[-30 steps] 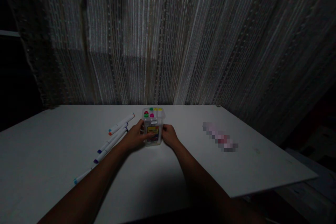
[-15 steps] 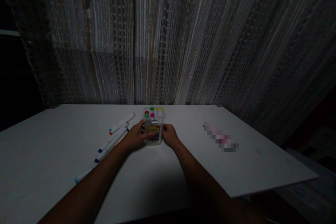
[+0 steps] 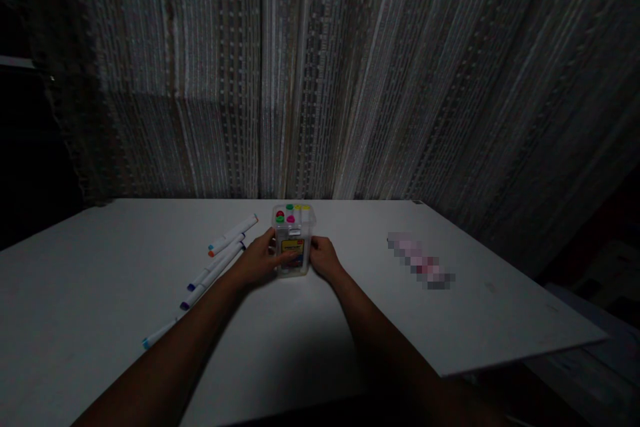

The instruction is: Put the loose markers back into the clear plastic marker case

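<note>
A clear plastic marker box [image 3: 293,240] with a yellow label stands upright on the white table [image 3: 320,320]. Several markers with coloured caps stick up inside it. My left hand [image 3: 259,260] grips the box's left side, thumb across its front. My right hand [image 3: 323,259] is wrapped round its right side. Several loose white markers [image 3: 220,255] lie on the table just left of my left hand.
A pale striped curtain [image 3: 320,73] hangs right behind the table. A blurred pinkish patch [image 3: 421,260] lies on the table to the right. The table's right edge [image 3: 525,357] drops to a dark floor. The room is dim.
</note>
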{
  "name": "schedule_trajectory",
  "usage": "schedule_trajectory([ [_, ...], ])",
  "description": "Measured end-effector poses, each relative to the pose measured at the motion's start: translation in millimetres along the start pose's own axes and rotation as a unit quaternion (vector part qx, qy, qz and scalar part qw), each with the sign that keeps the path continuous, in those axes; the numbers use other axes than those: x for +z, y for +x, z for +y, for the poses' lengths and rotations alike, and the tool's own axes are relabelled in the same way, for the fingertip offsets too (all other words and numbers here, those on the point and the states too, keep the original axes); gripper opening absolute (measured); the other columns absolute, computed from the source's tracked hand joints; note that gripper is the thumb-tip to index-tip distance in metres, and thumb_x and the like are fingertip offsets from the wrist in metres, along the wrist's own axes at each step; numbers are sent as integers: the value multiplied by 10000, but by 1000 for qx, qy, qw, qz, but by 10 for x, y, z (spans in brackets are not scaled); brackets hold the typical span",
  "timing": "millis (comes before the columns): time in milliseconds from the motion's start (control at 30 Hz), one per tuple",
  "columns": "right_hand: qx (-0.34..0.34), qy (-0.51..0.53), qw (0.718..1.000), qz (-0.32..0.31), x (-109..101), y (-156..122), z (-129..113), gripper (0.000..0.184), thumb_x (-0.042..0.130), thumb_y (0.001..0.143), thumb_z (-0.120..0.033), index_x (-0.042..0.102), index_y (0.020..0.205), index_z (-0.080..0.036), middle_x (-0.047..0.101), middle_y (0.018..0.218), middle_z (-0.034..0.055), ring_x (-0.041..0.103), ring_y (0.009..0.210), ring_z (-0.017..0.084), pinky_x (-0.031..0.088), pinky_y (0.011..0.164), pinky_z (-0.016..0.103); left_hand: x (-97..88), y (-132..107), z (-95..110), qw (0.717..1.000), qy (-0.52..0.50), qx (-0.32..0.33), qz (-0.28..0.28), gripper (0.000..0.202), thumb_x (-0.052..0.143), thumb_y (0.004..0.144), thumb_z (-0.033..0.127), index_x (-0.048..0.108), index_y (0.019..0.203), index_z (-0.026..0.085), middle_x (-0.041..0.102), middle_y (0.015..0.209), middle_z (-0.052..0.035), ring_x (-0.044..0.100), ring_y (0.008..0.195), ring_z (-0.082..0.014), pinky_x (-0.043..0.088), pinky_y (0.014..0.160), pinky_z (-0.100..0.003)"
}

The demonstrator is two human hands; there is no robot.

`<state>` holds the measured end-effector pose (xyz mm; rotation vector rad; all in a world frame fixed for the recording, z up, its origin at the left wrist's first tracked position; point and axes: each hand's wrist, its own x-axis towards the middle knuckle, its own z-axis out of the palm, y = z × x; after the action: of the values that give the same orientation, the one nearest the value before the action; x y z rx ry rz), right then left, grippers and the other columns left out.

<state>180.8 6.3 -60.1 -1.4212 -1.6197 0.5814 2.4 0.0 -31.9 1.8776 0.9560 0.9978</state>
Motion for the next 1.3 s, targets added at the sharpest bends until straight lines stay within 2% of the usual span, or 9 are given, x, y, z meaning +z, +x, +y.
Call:
schedule_trajectory([
  [1300,-3,-4,1000,-3,-2,-30,-41,246,486,722,-173,711,821,-192,707,791,17,620,789,183,483,711,280,-4,15,-39,1000,23,4,3,579,680,629,521,506,1064,180,660,1028,-96,615,933,-265,481,784,-400],
])
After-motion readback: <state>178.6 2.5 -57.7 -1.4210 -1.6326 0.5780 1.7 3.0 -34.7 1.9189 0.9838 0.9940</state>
